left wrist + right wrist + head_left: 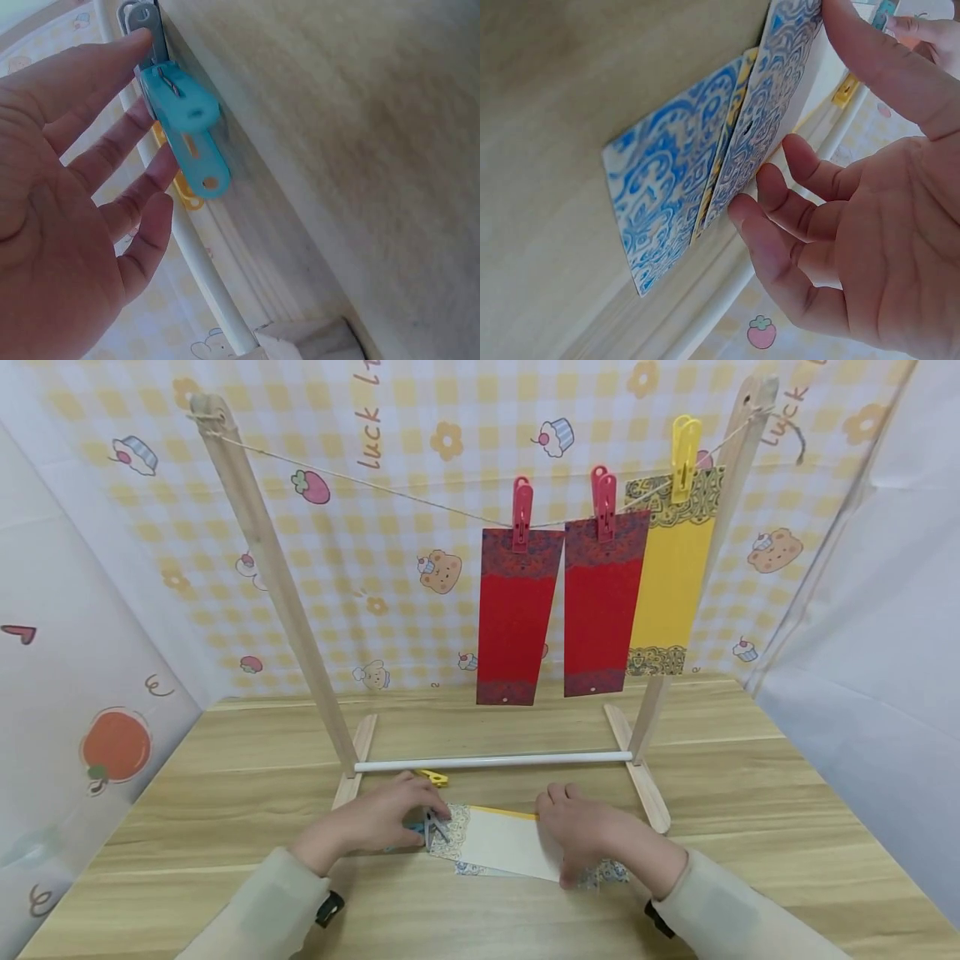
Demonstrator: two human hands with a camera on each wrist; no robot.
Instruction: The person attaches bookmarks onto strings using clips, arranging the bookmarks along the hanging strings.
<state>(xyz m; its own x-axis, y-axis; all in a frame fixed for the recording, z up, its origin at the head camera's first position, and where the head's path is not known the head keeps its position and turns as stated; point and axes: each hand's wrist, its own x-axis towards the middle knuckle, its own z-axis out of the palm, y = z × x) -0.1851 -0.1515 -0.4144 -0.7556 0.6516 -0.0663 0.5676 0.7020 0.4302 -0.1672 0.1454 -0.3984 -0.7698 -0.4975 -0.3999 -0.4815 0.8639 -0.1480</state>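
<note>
My left hand (pixel 390 814) pinches a grey clothespin (pixel 436 827) between thumb and fingers, at the left end of a stack of cards. A light blue clothespin (pixel 187 127) lies right beside the grey one, under the fingers. My right hand (pixel 588 831) grips a white card (pixel 506 839) by its long edges, thumb at the near edge and fingers at the far one. Beneath it, a yellow card and a card with a blue-patterned end (pixel 671 165) stick out. A yellow clothespin (pixel 433 777) lies just beyond the left hand.
Behind the hands stands a wooden frame (pixel 270 568) with a string (pixel 375 485) and a white crossbar (pixel 495 762). Two red cards (pixel 516 631) hang by pink clothespins (pixel 522 514), and a yellow card (pixel 671 585) by a yellow clothespin (pixel 683 460). All stands on a wood-grain table (pixel 225 827).
</note>
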